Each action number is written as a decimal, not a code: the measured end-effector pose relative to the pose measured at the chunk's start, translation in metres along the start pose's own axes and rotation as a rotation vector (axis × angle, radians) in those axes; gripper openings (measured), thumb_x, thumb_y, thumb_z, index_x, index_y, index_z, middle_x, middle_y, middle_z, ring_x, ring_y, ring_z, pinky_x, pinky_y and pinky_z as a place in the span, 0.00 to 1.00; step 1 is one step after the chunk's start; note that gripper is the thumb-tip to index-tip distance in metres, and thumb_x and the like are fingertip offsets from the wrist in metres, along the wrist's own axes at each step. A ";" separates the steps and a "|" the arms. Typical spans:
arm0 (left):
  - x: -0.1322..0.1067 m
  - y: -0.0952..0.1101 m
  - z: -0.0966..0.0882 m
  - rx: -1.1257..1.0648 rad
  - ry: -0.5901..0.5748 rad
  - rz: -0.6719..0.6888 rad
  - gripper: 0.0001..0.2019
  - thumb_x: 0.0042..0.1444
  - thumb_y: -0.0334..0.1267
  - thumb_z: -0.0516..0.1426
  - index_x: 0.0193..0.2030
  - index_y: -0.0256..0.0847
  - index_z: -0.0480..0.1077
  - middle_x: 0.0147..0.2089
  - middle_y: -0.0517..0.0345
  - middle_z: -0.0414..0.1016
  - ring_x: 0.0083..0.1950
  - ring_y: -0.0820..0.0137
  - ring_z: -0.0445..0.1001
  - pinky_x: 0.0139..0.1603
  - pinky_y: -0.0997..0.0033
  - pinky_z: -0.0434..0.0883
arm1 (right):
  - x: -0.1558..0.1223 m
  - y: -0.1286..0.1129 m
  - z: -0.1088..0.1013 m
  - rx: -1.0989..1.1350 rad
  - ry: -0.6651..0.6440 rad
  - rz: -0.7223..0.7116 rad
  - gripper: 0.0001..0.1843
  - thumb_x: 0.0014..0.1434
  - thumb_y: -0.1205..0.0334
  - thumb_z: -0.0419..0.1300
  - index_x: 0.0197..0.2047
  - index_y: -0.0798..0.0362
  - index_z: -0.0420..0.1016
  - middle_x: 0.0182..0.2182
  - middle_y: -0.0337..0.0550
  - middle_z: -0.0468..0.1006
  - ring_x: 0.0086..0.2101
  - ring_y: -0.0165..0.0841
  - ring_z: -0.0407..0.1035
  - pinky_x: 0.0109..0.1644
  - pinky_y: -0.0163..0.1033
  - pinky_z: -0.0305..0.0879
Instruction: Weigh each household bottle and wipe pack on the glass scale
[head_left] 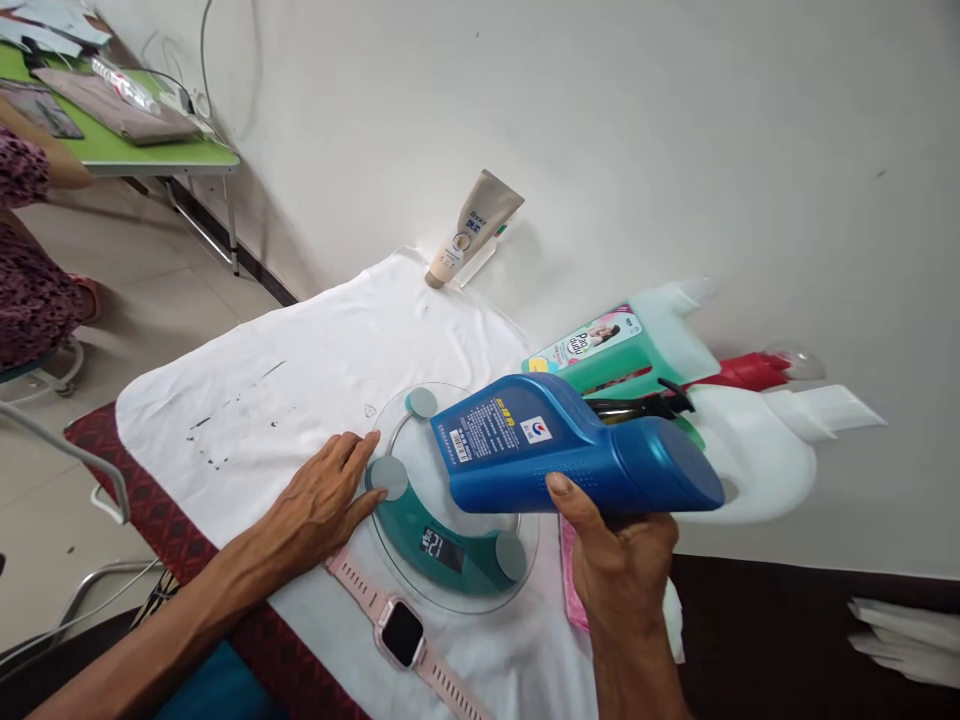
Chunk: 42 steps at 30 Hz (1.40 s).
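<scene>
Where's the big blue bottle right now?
In the head view, the blue bottle is right of centre, held in the right hand, with its base overlapping the round glass scale in the picture.

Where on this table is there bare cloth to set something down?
The widest free patch of white cloth lies left of the glass scale, between left hand and tube. A smaller one separates the watch from the pink item. It is crowded on the right: green bottle, white bottle, and the right hand holding the blue bottle.
</scene>
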<state>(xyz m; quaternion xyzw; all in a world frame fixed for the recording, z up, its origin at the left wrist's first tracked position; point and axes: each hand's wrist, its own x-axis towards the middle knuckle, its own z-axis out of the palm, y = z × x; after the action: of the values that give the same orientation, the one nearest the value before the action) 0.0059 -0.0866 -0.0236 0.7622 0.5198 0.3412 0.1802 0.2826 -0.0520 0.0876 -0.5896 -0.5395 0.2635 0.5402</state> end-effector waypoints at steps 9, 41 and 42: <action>0.002 0.003 -0.005 -0.031 -0.007 -0.027 0.27 0.76 0.46 0.53 0.77 0.44 0.54 0.58 0.45 0.75 0.57 0.56 0.78 0.56 0.50 0.82 | -0.024 0.027 -0.018 0.213 0.181 0.107 0.30 0.62 0.31 0.61 0.51 0.48 0.79 0.47 0.48 0.81 0.47 0.42 0.77 0.50 0.51 0.75; 0.018 0.002 -0.017 0.106 -0.149 -0.014 0.29 0.76 0.52 0.52 0.75 0.39 0.56 0.54 0.47 0.72 0.52 0.60 0.76 0.54 0.54 0.79 | -0.079 0.084 -0.004 0.073 0.525 0.313 0.33 0.59 0.28 0.58 0.24 0.50 0.71 0.13 0.32 0.62 0.15 0.26 0.57 0.19 0.34 0.52; 0.019 0.002 -0.017 0.105 -0.149 -0.011 0.29 0.76 0.52 0.52 0.75 0.38 0.56 0.54 0.47 0.72 0.52 0.60 0.76 0.54 0.54 0.80 | -0.079 0.085 -0.004 0.070 0.523 0.312 0.33 0.60 0.28 0.58 0.24 0.50 0.71 0.13 0.33 0.62 0.15 0.26 0.57 0.19 0.34 0.52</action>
<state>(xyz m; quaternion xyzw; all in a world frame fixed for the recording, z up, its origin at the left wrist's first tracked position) -0.0012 -0.0717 -0.0042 0.7911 0.5262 0.2546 0.1800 0.2937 -0.1123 -0.0111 -0.6943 -0.2756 0.2008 0.6338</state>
